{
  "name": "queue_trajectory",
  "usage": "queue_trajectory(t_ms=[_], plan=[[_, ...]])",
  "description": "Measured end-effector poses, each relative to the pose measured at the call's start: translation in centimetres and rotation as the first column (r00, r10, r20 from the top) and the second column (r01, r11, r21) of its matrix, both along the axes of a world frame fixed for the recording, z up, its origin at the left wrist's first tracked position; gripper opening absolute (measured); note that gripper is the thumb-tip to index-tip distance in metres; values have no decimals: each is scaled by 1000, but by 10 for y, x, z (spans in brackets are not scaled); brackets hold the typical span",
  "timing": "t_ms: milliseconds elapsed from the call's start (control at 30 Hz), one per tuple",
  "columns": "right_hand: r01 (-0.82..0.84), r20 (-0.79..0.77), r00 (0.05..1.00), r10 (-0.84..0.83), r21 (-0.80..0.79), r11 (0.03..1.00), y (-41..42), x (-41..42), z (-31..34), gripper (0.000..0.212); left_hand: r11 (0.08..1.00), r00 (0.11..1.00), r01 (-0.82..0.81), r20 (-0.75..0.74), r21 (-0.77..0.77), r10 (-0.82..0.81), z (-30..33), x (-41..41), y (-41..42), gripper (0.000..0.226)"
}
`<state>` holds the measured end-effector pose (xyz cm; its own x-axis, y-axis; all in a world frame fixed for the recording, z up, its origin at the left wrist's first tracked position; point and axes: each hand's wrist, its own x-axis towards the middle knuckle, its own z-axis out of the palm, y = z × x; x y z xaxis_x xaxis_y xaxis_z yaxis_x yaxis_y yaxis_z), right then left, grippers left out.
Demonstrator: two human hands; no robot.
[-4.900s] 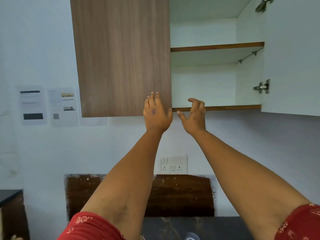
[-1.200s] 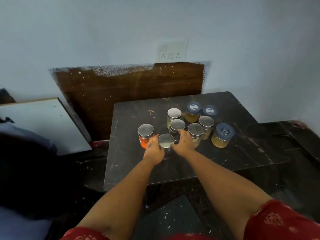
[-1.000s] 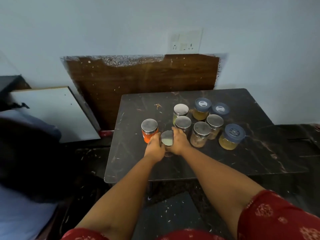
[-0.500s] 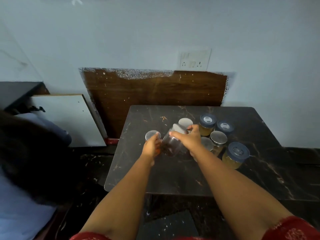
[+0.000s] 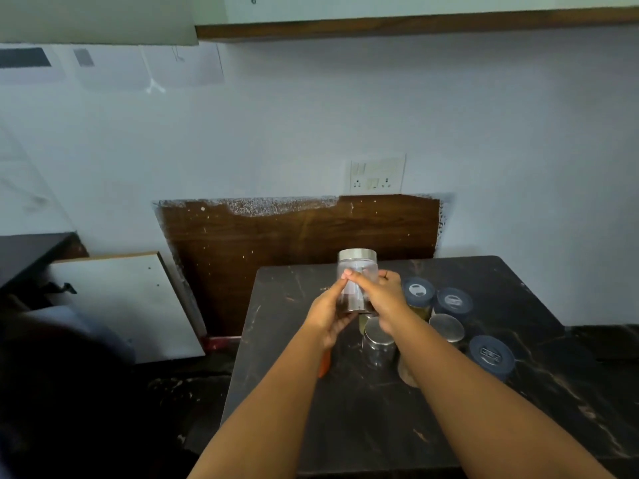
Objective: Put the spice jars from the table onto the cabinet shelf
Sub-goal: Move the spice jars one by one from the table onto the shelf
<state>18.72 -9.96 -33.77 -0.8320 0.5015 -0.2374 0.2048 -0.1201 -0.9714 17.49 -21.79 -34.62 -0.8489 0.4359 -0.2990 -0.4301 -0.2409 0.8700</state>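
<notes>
I hold a clear spice jar (image 5: 357,267) with a silver lid and a dark powder at its bottom, upright and above the dark table (image 5: 484,402). My left hand (image 5: 328,314) grips its left side and my right hand (image 5: 380,299) grips its right side, fingers across the front. Several other jars stay on the table: silver-lidded ones (image 5: 378,340) and dark-lidded ones (image 5: 490,356) with yellow contents, and an orange jar (image 5: 324,364) mostly hidden by my left forearm. The cabinet's bottom edge (image 5: 415,24) shows along the top.
A brown board (image 5: 276,247) leans on the white wall behind the table, under a switch plate (image 5: 377,176). A white panel (image 5: 128,305) leans at the left, near a dark counter (image 5: 31,254). Papers (image 5: 103,63) hang on the wall at upper left.
Both hands took one silver-lidded jar from the front of the group, lifted it tilted, and now hold it upright and higher. The view has tilted up toward the cabinet.
</notes>
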Motion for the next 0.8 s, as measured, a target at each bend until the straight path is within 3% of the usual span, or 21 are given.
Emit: queue_trajectory(t_ms=[67, 133, 200, 367, 500, 533, 667, 800], plan=[[-34, -55, 998, 28, -100, 994, 2, -9, 10, 93, 999, 1000, -9, 12, 41, 8, 5, -17, -1, 47], [-103, -138, 988, 67, -276, 956, 2, -19, 21, 67, 999, 999, 5, 34, 51, -6, 12, -36, -3, 55], [-159, -190, 977, 99, -330, 930, 0, -33, 29, 48, 999, 999, 35, 37, 36, -37, 20, -56, -4, 56], [-110, -242, 970, 40, -286, 952, -17, -74, 41, 41, 994, 998, 54, -19, 96, -53, 34, -103, -14, 59], [-76, -239, 970, 28, -193, 978, -31, -101, 45, 70, 998, 994, 42, -106, 37, -38, 42, -127, -16, 60], [-73, -228, 973, 34, -164, 984, -33, -104, 47, 69, 999, 992, 43, -122, 17, -41, 43, -132, -16, 60], [-136, -255, 963, 85, -193, 972, -30, -119, 57, 32, 998, 992, 22, -122, 50, -16, 51, -151, -22, 56], [-111, -235, 970, 63, -193, 975, -25, -135, 57, 31, 990, 989, 33, -150, 137, -12, 59, -167, -21, 45]])
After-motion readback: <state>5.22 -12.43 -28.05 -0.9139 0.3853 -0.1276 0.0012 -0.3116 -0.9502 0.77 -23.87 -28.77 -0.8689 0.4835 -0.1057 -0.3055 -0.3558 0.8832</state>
